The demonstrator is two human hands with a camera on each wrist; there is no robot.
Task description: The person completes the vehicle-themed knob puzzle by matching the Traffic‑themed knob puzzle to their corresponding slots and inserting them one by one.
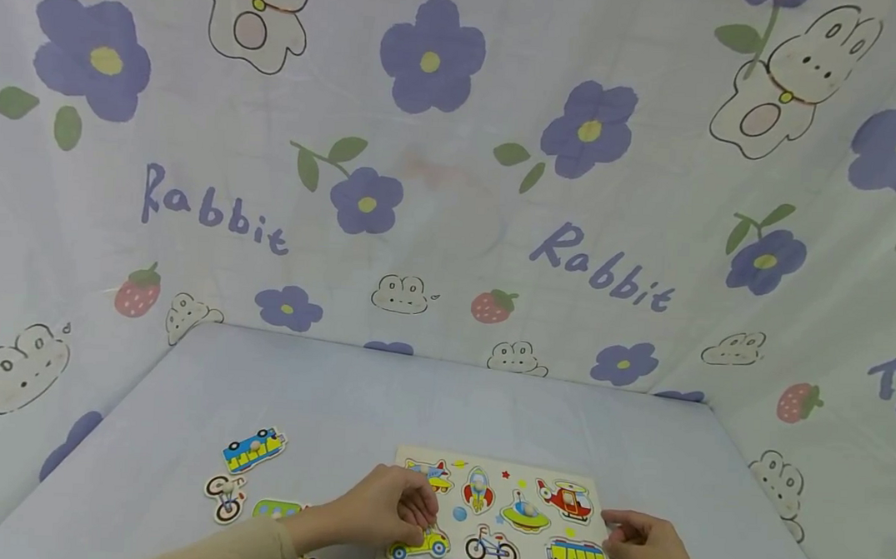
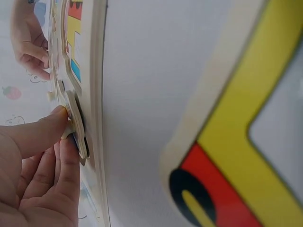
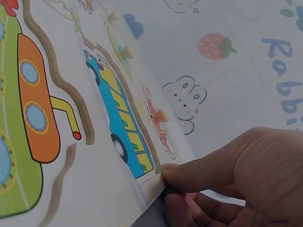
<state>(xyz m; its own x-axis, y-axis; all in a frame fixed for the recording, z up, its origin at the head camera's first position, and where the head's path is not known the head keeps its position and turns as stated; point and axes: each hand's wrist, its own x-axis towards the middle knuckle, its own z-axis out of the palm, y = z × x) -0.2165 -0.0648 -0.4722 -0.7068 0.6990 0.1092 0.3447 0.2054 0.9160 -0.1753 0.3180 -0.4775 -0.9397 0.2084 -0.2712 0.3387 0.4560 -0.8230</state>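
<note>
One yellow car (image 1: 421,548), long axis crosswise

Puzzle board (image 1: 532,543) cut off by head view's lower edge; green puzzle piece (image 1: 276,508) partly hidden by left forearm (image 1: 313,526).

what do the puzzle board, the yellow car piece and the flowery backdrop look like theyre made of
Puzzle board: probably wood or plywood with a printed face, judging by its pale tan edge.
Yellow car piece: likely the same, brightly printed, with a similar tan edge.
Flowery backdrop: thin printed sheet, faintly creased; fabric or plastic, I can't tell.
</note>
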